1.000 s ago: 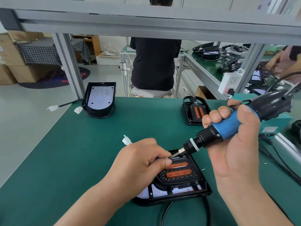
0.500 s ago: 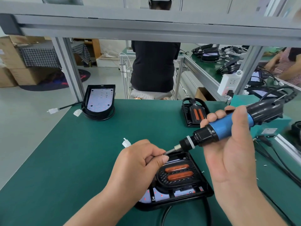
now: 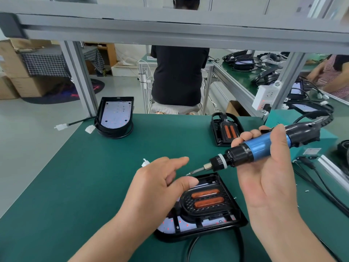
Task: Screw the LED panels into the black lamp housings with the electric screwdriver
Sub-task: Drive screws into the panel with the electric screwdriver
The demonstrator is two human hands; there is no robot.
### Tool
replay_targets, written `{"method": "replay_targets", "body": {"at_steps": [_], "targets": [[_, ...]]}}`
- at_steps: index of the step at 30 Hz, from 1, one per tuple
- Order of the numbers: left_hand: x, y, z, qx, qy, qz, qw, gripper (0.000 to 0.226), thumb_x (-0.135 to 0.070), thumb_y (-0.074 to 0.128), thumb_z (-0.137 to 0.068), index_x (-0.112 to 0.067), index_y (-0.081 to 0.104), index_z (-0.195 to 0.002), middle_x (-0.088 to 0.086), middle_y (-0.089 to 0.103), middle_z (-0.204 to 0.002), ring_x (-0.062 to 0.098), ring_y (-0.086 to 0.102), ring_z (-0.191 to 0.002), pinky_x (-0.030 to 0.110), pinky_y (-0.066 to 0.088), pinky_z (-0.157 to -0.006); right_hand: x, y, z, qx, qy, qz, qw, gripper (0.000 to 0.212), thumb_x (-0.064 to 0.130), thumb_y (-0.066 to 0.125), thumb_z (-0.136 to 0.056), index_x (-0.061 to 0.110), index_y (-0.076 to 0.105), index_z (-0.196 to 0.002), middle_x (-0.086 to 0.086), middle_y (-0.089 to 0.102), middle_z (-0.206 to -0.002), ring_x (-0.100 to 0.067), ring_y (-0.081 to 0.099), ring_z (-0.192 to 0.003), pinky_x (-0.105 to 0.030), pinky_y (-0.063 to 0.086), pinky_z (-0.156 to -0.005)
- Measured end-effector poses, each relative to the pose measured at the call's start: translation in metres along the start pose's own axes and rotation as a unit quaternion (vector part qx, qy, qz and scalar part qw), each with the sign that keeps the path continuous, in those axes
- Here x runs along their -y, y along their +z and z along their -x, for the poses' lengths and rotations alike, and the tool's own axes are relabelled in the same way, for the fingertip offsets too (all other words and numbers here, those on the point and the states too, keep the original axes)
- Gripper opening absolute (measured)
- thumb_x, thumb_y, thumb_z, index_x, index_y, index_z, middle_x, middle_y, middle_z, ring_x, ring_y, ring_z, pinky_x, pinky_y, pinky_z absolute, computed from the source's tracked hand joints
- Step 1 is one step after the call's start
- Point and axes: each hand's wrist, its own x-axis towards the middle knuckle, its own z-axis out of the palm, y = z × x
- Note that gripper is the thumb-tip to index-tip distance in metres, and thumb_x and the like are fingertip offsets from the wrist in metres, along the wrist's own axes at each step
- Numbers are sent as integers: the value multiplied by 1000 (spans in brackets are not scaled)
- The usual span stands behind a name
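Note:
A black lamp housing (image 3: 232, 197) lies on the green mat in front of me, with a white LED panel (image 3: 190, 224) and a black insert with two orange strips inside it. My right hand (image 3: 264, 178) grips the blue and black electric screwdriver (image 3: 251, 150), held nearly level above the housing, its bit pointing left. My left hand (image 3: 160, 184) hovers over the housing's left side, index finger stretched out and thumb near the housing's top edge, holding nothing visible. The bit tip sits just right of my index finger.
A second housing with a white panel (image 3: 115, 116) stands at the far left of the mat, a third housing with orange strips (image 3: 224, 129) at the far right. A teal box (image 3: 309, 146), black cables (image 3: 324, 188) and a loose screw (image 3: 306, 190) lie right. A person sits behind the bench.
My left hand has let go of the bit tip and opened, its index finger now straight. The screwdriver has tilted flatter and lifted slightly.

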Motion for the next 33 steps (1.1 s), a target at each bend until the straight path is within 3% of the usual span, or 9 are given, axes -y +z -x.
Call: {"method": "replay_targets", "body": {"at_steps": [3, 4, 7, 10, 13, 19, 24, 33], "targets": [[15, -19, -15, 25, -74, -20, 997, 18, -66, 72, -86, -55, 73, -101, -31, 62, -66, -9, 59, -66, 7, 41, -62, 6, -4, -10, -1, -26, 1, 1000, 26, 35, 67, -104, 13, 55, -113, 0, 60, -90, -18, 62, -80, -36, 55, -85], [20, -25, -20, 48, -96, -42, 993, 13, -62, 71, -90, -52, 75, -96, -28, 61, -62, -7, 57, -61, 10, 40, -60, 8, -5, -14, 2, -39, 8, 999, 24, 33, 66, -105, 13, 55, -113, 0, 59, -89, -18, 61, -80, -36, 55, -84], [36, -30, -24, 149, -139, -104, 974, 36, -66, 67, -90, -31, 75, -83, -14, 47, -57, 5, 41, -52, 28, 37, -58, 13, -9, -22, 14, -82, 52, 995, 16, 27, 63, -105, 14, 56, -109, 0, 58, -87, -18, 60, -78, -35, 54, -81], [39, -24, -20, 194, -158, -125, 960, 44, -74, 63, -85, -31, 72, -83, -12, 46, -57, 7, 39, -53, 30, 36, -57, 16, -10, -24, 24, -109, 102, 989, 13, 26, 64, -101, 16, 59, -106, 1, 57, -84, -18, 60, -75, -35, 55, -78], [41, -20, -20, 200, -154, -123, 960, 49, -69, 71, -81, -20, 68, -80, -11, 43, -54, 8, 36, -51, 29, 33, -55, 17, -11, -25, 33, -126, 129, 983, 15, 25, 64, -100, 15, 57, -109, 0, 57, -83, -19, 59, -74, -36, 56, -78], [39, -16, -19, 166, -111, -93, 975, 25, -54, 80, -85, -34, 68, -76, -17, 52, -61, 6, 44, -55, 24, 36, -56, 19, -8, -21, 67, -150, 154, 974, 8, 19, 61, -101, 16, 57, -107, -2, 54, -81, -22, 55, -70, -37, 52, -74], [43, -15, -19, 153, -102, -89, 979, 26, -53, 80, -84, -31, 69, -76, -10, 57, -74, 5, 47, -58, 25, 40, -59, 20, -8, -20, 89, -151, 158, 972, 8, 18, 60, -99, 16, 57, -107, -3, 53, -80, -23, 55, -69, -37, 52, -73], [45, -12, -19, 148, -111, -81, 979, 26, -51, 81, -84, -31, 69, -74, -17, 55, -71, 5, 46, -57, 18, 36, -55, 21, -7, -20, 127, -158, 166, 965, 6, 18, 61, -97, 18, 60, -103, -1, 55, -79, -22, 55, -68, -36, 52, -72]]}}
